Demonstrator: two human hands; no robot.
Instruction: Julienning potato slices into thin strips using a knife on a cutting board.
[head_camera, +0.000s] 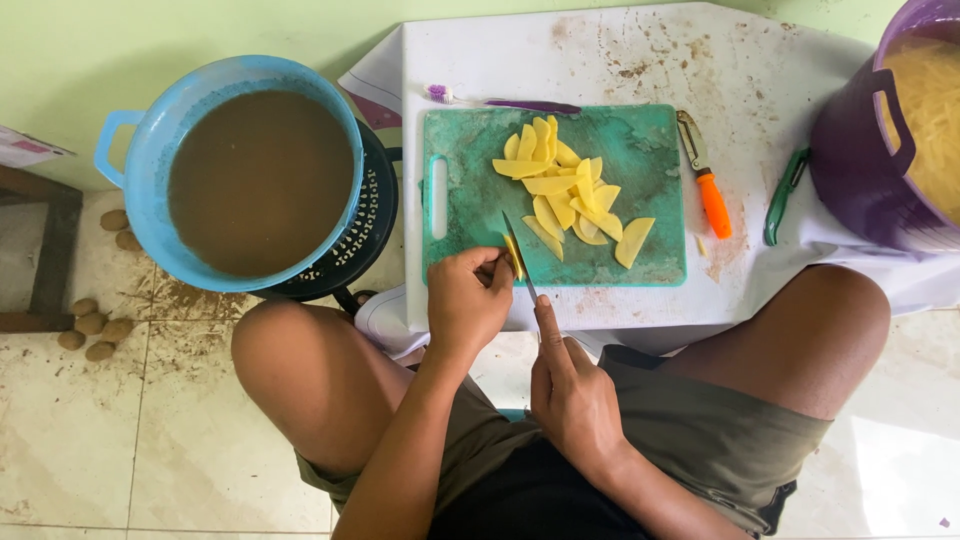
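A green cutting board (650, 150) lies on a stained white table (620, 50) and carries a pile of yellow potato slices (565, 185). My left hand (465, 300) rests at the board's near edge and pinches a thin potato piece (513, 255) upright. My right hand (570, 385) grips a knife (520, 255), with the index finger stretched along its spine. The blade runs up onto the board and touches the held piece.
A blue basin of muddy brown water (255, 175) sits on a black basket at left. An orange-handled peeler (708, 185), a green tool (783, 195) and a purple toothbrush (500, 100) lie near the board. A purple bucket of shredded potato (900, 130) stands right. Potatoes (92, 325) lie on the floor.
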